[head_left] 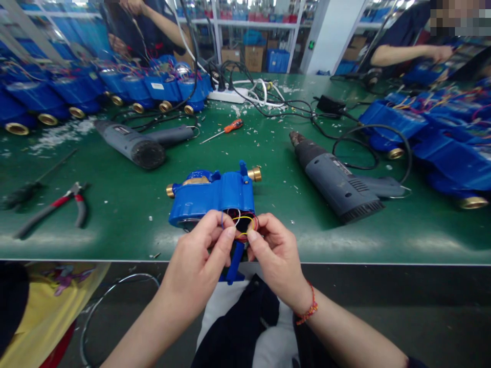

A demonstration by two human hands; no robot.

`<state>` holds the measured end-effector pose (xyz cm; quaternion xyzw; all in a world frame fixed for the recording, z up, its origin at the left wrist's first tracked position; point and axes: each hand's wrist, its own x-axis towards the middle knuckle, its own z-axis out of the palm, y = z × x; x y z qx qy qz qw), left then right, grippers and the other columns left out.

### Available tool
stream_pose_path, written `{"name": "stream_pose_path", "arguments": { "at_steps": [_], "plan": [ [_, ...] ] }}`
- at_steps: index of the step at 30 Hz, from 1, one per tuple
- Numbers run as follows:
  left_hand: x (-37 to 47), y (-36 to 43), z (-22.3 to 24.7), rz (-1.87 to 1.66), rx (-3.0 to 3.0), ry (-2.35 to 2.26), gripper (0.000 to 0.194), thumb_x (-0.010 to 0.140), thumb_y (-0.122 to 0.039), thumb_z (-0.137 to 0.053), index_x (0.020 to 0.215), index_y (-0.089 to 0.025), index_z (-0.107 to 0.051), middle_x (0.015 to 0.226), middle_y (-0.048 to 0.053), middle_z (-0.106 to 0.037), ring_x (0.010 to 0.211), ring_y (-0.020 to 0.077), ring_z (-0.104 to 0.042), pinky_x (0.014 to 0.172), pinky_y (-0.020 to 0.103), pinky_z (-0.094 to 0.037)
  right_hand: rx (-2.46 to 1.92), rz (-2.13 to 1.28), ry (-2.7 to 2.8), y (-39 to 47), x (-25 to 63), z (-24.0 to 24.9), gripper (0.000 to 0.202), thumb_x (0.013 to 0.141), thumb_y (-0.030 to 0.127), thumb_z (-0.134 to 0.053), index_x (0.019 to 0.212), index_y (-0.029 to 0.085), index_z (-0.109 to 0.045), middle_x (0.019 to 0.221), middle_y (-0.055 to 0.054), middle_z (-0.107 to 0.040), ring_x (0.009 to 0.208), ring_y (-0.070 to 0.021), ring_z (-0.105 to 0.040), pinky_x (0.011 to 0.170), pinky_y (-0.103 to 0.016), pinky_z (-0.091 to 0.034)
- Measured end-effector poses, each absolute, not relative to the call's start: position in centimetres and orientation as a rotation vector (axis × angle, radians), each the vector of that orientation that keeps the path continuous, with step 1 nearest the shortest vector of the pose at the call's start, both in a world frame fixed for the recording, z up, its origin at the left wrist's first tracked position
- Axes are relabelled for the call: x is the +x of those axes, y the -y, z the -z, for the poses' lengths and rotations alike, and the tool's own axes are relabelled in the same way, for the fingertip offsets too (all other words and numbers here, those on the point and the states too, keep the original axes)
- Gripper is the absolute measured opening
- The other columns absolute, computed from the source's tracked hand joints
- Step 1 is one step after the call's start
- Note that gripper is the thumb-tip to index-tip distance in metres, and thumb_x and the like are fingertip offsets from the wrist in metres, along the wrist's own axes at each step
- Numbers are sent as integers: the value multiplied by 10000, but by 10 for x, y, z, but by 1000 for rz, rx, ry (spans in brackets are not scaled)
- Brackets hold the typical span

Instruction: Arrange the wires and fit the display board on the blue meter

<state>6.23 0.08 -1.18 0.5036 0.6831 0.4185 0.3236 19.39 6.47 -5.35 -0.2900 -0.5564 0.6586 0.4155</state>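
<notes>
A blue water meter (210, 198) with brass threaded ends lies on its side at the front edge of the green bench. Thin wires (242, 220) in yellow, white, red and blue come out of its open compartment. My left hand (209, 250) pinches these wires between thumb and forefinger at the opening. Close beside it, my right hand (272, 250) is also closed on the wires, its thumb by the yellow one. A blue flap (236, 260) hangs down below the opening, between my hands. The wire ends are hidden by my fingers.
Heat guns lie left (134, 143) and right (337, 179) on the bench (261, 148). An orange screwdriver (233, 125), pliers (61, 204) and a power strip (230, 95) are there too. More blue meters (141, 87) line both sides. Two co-workers' arms (406, 53) show behind.
</notes>
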Motion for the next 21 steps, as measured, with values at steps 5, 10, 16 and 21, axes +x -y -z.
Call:
{"name": "stream_pose_path", "arguments": {
  "at_steps": [5,10,16,21],
  "plan": [
    [63,-2,10,-1148,1260,-1764,172,954,-344,-486,836,-220,-506,553,-80,-542,479,96,-533,472,198,-393,-727,-1679,1355,-65,193,50,150,879,306,-617,799,195,-558,723,24,-528,558,-81,-462,507,-206,-416],
    [62,-2,13,-1147,1268,-1733,180,976,-355,-467,880,-217,-531,563,-75,-553,505,99,-541,508,204,-407,-703,-1673,1370,-65,194,51,111,900,286,-596,837,196,-574,754,24,-553,583,-75,-472,522,-193,-414],
    [60,3,19,-1176,1281,-1663,196,1008,-363,-410,999,-224,-548,655,-59,-587,598,113,-577,580,222,-441,-680,-1587,1422,-64,192,50,78,883,270,-644,871,200,-613,761,20,-596,652,-84,-516,590,-193,-444],
    [59,1,17,-1166,1210,-1650,140,910,-299,-535,937,-192,-620,630,-46,-620,577,109,-605,566,198,-463,-735,-1608,1396,-64,191,55,153,934,309,-607,828,204,-572,670,64,-495,527,-51,-411,516,-179,-390]
  ]
}}
